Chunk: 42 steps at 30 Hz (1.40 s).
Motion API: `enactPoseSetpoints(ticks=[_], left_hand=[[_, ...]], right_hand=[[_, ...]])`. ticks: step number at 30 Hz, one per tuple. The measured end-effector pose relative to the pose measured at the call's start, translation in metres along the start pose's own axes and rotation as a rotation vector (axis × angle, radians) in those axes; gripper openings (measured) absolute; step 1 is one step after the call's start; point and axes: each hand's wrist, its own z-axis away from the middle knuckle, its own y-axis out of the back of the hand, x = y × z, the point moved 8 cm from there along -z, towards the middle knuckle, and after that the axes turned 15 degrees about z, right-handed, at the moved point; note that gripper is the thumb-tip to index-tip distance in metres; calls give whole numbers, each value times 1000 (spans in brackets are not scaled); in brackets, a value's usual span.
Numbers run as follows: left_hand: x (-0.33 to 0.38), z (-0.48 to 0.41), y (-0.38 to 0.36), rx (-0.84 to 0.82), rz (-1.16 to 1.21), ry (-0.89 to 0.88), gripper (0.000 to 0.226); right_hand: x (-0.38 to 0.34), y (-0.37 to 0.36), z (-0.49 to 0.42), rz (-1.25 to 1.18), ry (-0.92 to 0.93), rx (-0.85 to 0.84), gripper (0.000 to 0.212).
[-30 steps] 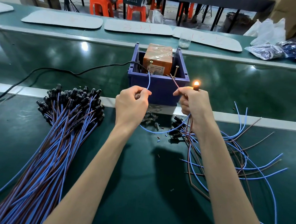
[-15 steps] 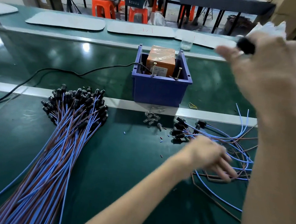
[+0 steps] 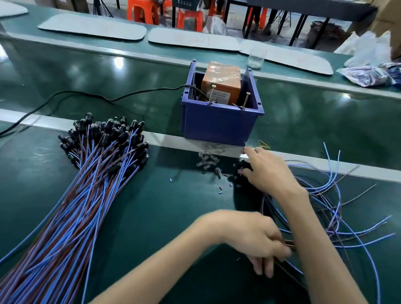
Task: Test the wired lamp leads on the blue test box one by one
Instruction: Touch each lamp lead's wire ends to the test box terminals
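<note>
A: What lies round your hands?

B: The blue test box (image 3: 218, 126) stands at 12 o'clock. An orange block (image 3: 222, 85) sits inside it, two screws (image 3: 211, 93) stand at its near rim, and a black cable (image 3: 89, 96) runs off toward 9. A heap of loose lamps (image 3: 208, 163) lies just in front of it.

A: And the leads?

B: The big bundle (image 3: 86, 189) at 9 runs long from 7 o'clock toward 1, black heads at the far end. The loose leads (image 3: 336, 215) at 3 keep their heads near the box, tails fanning toward 4. Your right forearm crosses them and hides some.

A: Your hands?

B: Your right hand (image 3: 266, 173) rests on those heads, fingers loosely spread. Your left hand (image 3: 247, 236) lies across brown and blue wires at 5, and blur hides whether it grips.
</note>
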Motion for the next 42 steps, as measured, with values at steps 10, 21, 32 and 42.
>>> enactPoseSetpoints(ticks=[10,21,32,42], left_hand=[[-28,99,179,946,-214,-6,17],[-82,159,227,1404,-411,380,29],[-89,147,225,1431,-468,391,27],[-11,130,187,1413,-534,-79,16]], right_hand=[[25,1,1,-442,3,127,26],[16,-3,5,-370,86,-121,52],[-7,34,15,-585,94,206,23],[-68,30,22,-1059,109,44,20]])
